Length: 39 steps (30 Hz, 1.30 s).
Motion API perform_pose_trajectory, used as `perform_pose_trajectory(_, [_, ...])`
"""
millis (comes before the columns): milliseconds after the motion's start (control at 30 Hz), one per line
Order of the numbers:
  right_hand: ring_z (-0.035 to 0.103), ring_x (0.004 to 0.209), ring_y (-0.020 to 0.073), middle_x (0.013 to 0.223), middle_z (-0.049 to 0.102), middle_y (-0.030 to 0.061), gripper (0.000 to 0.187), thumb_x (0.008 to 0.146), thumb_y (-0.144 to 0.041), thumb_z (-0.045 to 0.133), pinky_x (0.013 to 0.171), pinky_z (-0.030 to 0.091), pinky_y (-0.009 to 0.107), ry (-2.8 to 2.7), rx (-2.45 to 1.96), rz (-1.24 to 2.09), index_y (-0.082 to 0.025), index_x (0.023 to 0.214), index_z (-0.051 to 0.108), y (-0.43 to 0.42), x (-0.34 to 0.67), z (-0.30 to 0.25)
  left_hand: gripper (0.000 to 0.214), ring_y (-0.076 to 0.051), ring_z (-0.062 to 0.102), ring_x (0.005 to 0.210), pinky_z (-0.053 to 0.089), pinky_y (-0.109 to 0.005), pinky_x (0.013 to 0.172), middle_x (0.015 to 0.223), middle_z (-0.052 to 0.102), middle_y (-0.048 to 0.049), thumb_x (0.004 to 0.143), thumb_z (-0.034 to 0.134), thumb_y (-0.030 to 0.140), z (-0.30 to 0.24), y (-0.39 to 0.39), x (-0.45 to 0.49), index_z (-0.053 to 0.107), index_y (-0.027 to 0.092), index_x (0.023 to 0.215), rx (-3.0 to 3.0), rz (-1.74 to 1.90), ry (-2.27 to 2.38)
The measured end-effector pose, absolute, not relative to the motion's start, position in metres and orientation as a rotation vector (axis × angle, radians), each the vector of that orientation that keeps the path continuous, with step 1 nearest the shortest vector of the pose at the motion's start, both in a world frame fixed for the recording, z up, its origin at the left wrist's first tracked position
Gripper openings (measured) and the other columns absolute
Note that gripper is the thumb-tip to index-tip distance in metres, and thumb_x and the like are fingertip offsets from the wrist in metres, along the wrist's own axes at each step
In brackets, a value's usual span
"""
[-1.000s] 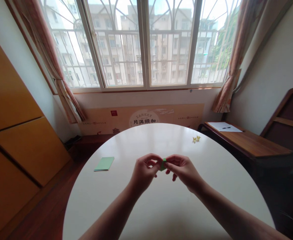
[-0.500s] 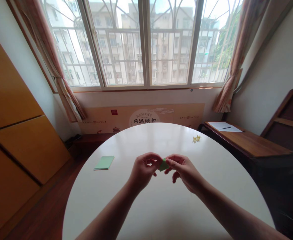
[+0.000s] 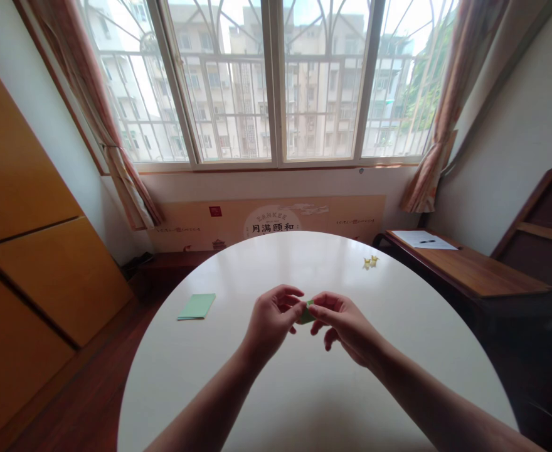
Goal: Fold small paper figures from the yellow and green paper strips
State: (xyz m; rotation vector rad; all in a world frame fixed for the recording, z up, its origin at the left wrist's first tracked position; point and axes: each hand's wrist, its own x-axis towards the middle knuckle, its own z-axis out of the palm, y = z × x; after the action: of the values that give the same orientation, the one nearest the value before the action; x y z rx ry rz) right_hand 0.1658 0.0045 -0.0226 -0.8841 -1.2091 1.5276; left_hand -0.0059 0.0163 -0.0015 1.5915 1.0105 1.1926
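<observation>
A small folded piece of green paper [image 3: 307,312] is held above the round white table [image 3: 304,389], pinched from both sides. My left hand [image 3: 271,321] grips its left edge between thumb and fingers. My right hand [image 3: 344,323] pinches its right edge, with the other fingers curled under. Most of the paper is hidden by my fingertips.
A stack of pale green paper [image 3: 197,307] lies on the table at the left. Small yellow folded paper figures [image 3: 370,261] sit at the far right of the table. A wooden side desk [image 3: 468,267] with a white sheet and pen [image 3: 423,239] stands on the right, an orange cabinet [image 3: 26,251] on the left.
Both hands have shifted slightly while working the green paper; the paper showed more between the fingers half a second ago and is now more covered.
</observation>
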Motion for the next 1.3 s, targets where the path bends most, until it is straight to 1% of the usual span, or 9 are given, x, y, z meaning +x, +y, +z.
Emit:
perform_pose_trajectory(133, [0.063, 0.061, 0.0145, 0.074, 0.068, 0.0016, 0.032, 0.074, -0.043, 0.082, 0.037, 0.041, 0.017, -1.158, -0.883, 1.536, -0.018, 0.084, 0.067, 0.005, 0.165, -0.023, 0.028, -0.013, 0.059, 0.047, 0.048, -0.02, 0.037, 0.057, 0.064, -0.002, 0.077, 0.072, 0.039, 0.001, 0.016, -0.005, 0.064, 0.012, 0.078, 1.539, 1.136, 1.056])
perform_pose_trajectory(200, [0.064, 0.06, 0.0145, 0.073, 0.067, 0.0005, 0.031, 0.073, -0.042, 0.083, 0.037, 0.041, 0.017, -1.136, -0.888, 1.53, -0.018, 0.084, 0.067, 0.004, 0.164, -0.024, 0.031, -0.013, 0.059, 0.046, 0.048, -0.02, 0.038, 0.055, 0.062, -0.0009, 0.077, 0.072, 0.042, 0.002, 0.016, -0.005, 0.064, 0.012, 0.076, 1.467, 1.127, 1.037])
perform_pose_trajectory(433, [0.063, 0.059, 0.0134, 0.078, 0.07, 0.0012, 0.032, 0.071, -0.043, 0.084, 0.039, 0.041, 0.019, -1.062, -0.906, 1.494, -0.019, 0.084, 0.067, 0.003, 0.165, -0.023, 0.034, -0.011, 0.061, 0.051, 0.05, -0.019, 0.043, 0.067, 0.066, -0.0036, 0.08, 0.069, 0.046, 0.008, 0.015, -0.005, 0.067, 0.012, 0.079, 1.227, 1.076, 0.967])
perform_pose_trajectory(633, [0.063, 0.06, 0.0146, 0.077, 0.07, 0.0028, 0.032, 0.071, -0.042, 0.084, 0.04, 0.041, 0.018, -1.08, -0.895, 1.436, -0.018, 0.083, 0.067, 0.001, 0.166, -0.02, 0.033, -0.013, 0.062, 0.053, 0.051, -0.02, 0.044, 0.065, 0.067, -0.0045, 0.074, 0.077, 0.042, 0.008, 0.012, -0.004, 0.07, 0.011, 0.08, 1.355, 1.003, 0.974])
perform_pose_trajectory(867, [0.064, 0.058, 0.0171, 0.068, 0.069, 0.0022, 0.033, 0.069, -0.046, 0.084, 0.039, 0.042, 0.021, -1.149, -0.914, 1.327, -0.018, 0.08, 0.068, -0.003, 0.163, -0.018, 0.029, -0.014, 0.061, 0.051, 0.048, -0.021, 0.04, 0.061, 0.065, -0.0035, 0.075, 0.074, 0.04, 0.007, 0.009, -0.003, 0.07, 0.011, 0.077, 1.475, 1.042, 0.984])
perform_pose_trajectory(967, [0.065, 0.059, 0.0177, 0.07, 0.07, 0.0029, 0.034, 0.069, -0.045, 0.085, 0.039, 0.042, 0.02, -1.148, -0.903, 1.343, -0.018, 0.08, 0.068, -0.003, 0.162, -0.018, 0.028, -0.013, 0.059, 0.051, 0.047, -0.02, 0.039, 0.06, 0.063, -0.0028, 0.074, 0.073, 0.038, 0.008, 0.009, -0.003, 0.07, 0.011, 0.076, 1.454, 1.041, 0.99])
perform_pose_trajectory(1067, [0.066, 0.062, 0.018, 0.074, 0.07, 0.0041, 0.032, 0.072, -0.045, 0.083, 0.038, 0.043, 0.019, -1.153, -0.88, 1.4, -0.018, 0.084, 0.071, -0.004, 0.164, -0.018, 0.027, -0.013, 0.058, 0.05, 0.046, -0.02, 0.039, 0.058, 0.062, -0.0022, 0.073, 0.072, 0.038, 0.009, 0.01, -0.004, 0.069, 0.011, 0.075, 1.438, 1.028, 0.992])
perform_pose_trajectory(1167, [0.066, 0.063, 0.0175, 0.075, 0.071, 0.0052, 0.032, 0.074, -0.045, 0.081, 0.038, 0.041, 0.018, -1.153, -0.889, 1.473, -0.017, 0.087, 0.074, -0.003, 0.166, -0.018, 0.027, -0.011, 0.052, 0.046, 0.04, -0.018, 0.037, 0.054, 0.059, -0.0003, 0.072, 0.072, 0.038, 0.01, 0.011, -0.005, 0.068, 0.011, 0.073, 1.42, 0.995, 0.996])
perform_pose_trajectory(1300, [0.067, 0.061, 0.0165, 0.074, 0.071, 0.0054, 0.031, 0.072, -0.043, 0.082, 0.037, 0.039, 0.017, -1.11, -0.913, 1.592, -0.016, 0.084, 0.072, -0.001, 0.167, -0.017, 0.028, -0.005, 0.036, 0.037, 0.024, -0.017, 0.035, 0.043, 0.047, 0.0051, 0.072, 0.074, 0.039, 0.012, 0.013, -0.008, 0.067, 0.012, 0.069, 1.358, 0.942, 1.0])
